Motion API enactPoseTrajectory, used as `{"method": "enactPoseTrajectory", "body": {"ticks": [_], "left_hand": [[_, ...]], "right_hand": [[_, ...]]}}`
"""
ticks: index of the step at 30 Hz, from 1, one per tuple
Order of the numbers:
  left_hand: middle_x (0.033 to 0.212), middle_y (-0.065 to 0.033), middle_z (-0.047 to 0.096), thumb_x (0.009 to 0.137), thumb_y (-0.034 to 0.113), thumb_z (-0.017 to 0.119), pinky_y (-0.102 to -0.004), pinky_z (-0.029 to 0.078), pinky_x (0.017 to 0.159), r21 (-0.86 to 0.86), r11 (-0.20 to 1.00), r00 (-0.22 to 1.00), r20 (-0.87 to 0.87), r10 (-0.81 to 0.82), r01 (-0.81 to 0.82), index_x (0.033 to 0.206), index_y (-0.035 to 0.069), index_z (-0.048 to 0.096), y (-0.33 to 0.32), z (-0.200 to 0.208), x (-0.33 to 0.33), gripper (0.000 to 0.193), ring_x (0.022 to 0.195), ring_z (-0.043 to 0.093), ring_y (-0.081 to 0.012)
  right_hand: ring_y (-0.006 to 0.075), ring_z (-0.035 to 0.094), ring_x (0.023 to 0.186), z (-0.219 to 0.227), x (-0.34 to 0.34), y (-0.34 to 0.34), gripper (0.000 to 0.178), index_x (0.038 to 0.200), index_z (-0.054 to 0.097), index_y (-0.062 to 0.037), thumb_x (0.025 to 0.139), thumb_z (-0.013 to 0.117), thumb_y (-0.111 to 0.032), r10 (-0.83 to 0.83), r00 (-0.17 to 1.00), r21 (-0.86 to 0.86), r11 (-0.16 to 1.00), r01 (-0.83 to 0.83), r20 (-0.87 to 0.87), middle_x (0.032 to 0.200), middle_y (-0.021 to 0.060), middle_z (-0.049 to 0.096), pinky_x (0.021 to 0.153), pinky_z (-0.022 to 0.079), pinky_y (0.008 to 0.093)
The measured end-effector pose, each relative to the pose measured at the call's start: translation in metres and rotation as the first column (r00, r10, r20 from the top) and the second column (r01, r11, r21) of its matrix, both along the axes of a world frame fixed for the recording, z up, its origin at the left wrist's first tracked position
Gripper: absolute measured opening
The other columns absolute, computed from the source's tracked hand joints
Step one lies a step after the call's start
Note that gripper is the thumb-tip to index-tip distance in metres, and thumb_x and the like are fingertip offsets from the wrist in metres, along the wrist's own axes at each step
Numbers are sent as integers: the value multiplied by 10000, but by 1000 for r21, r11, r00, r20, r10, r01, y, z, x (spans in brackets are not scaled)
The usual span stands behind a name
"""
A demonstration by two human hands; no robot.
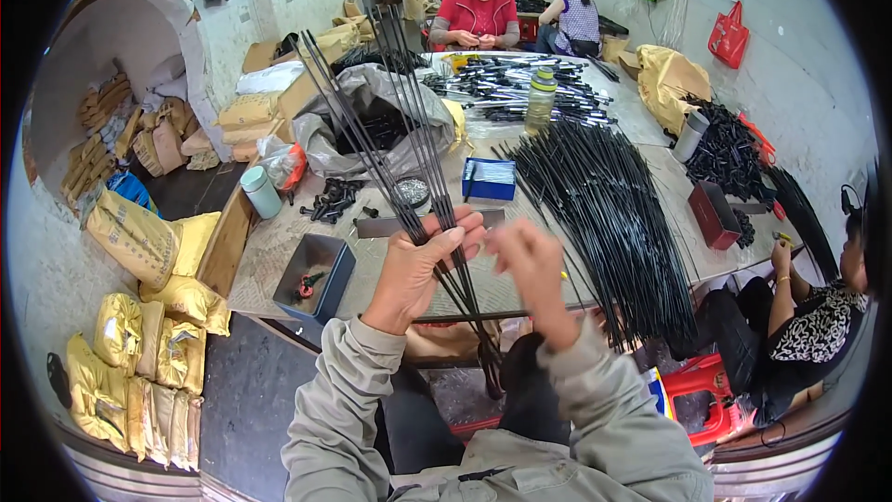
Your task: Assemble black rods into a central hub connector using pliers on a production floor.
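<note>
Rods are clamped in the left hand above the worktop's near edge; whether anything is held by the blurred right hand cannot be told. If thumb pressure is eased, splayed rods could be dropped.

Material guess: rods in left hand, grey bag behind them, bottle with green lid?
Rods in the left hand: perhaps black-coated metal, since they're thin, dark and mostly straight; stiff plastic isn't ruled out.
Grey bag: likely plastic sheet, given its crinkled folds and soft sheen.
Green-lidded bottle: probably smooth plastic, as the body looks see-through; glass is possible.
</note>
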State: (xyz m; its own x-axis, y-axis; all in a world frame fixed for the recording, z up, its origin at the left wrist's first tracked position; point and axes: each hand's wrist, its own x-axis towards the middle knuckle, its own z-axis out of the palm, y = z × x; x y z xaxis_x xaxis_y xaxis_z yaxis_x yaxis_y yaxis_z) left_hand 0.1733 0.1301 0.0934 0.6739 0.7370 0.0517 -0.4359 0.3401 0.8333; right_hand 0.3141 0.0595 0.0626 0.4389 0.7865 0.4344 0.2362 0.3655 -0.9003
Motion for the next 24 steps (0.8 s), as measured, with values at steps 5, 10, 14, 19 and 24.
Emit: {"method": "enactPoseTrajectory", "body": {"ticks": [5,10,14,19,24], "left_hand": [[1225,-191,522,829,-8,567,-334,461,928,76,997,997,-77,-10,16,1245,-56,437,-3,4,-16,439,1103,546,-244],[1228,-188,521,825,-28,555,-335,461,931,88,996,997,-78,-18,24,1248,-57,434,-10,12,-26,441,1107,544,-242],[1229,-186,520,826,-32,554,-333,458,937,80,997,998,-56,12,-8,1250,-58,431,-4,9,-29,442,1111,542,-245],[1229,-185,521,827,-27,560,-332,455,940,87,996,999,-42,6,-2,1252,-58,429,-4,10,-27,446,1113,541,-247],[1224,-188,522,829,-19,563,-337,459,939,86,996,1000,7,3,-4,1250,-56,433,-3,10,-18,443,1114,539,-256]], "right_hand": [[69,464,442,78,102,95,229,758,622,0,851,529,-188,-352,847,149,936,318,400,544,16,540,400,342,235],[183,583,519,40,185,97,235,785,625,-11,840,521,-215,-433,595,20,819,573,677,624,127,607,482,450,325],[389,615,743,-51,174,66,275,743,635,-19,814,528,-262,-214,534,-236,722,651,818,790,203,636,666,498,473],[384,622,745,-60,165,39,325,784,671,-31,809,567,-338,153,386,-395,605,692,910,799,193,648,651,502,456],[306,641,682,10,81,15,335,885,647,9,882,538,-308,186,559,-361,906,220,808,728,141,651,603,508,353]]}}
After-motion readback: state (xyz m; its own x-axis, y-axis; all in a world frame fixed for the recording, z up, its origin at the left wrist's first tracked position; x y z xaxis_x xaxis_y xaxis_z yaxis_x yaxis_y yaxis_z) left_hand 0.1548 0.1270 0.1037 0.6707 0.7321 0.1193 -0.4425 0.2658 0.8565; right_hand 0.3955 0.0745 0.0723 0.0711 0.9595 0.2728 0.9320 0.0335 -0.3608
